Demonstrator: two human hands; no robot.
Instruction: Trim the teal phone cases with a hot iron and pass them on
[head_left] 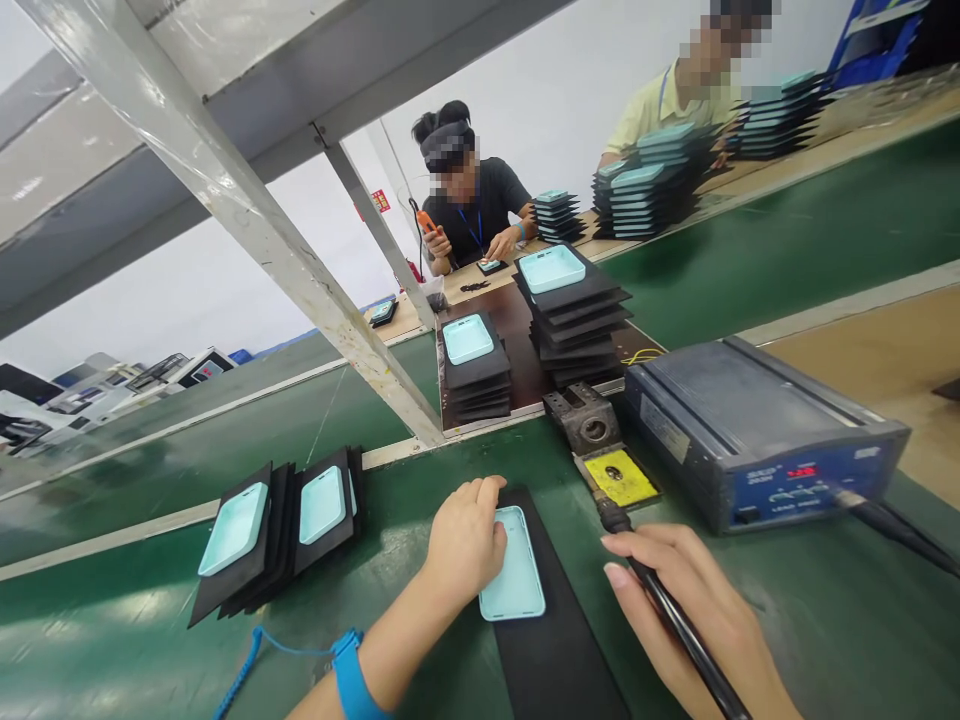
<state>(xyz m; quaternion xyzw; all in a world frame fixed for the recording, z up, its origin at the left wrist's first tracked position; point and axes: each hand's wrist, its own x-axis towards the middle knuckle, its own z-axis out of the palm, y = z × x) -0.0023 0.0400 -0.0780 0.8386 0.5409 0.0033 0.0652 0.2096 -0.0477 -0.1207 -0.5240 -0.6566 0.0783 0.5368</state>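
Note:
A light blue plastic shell (516, 575) with a low rim lies on a long black sheet (551, 655) on the green bench. My left hand (469, 535) is closed at the shell's upper left edge, thumb along its inner side and the other fingers bent over the sheet; a blue strap is on that wrist. In my right hand (697, 600) is a soldering iron (675, 615), held like a pen. Its front end is over the yellow sponge (621, 478) in the iron stand (585, 415), right of the shell; whether the tip touches the sponge is unclear.
A blue soldering station (765, 430) stands at right. Black sheets with blue shells (236, 530) lean at left; more stacks (469, 340) stand on a brown board (517, 310) ahead. A white post (300, 270) slants across. Two people (476, 210) work opposite, one holding an orange tool.

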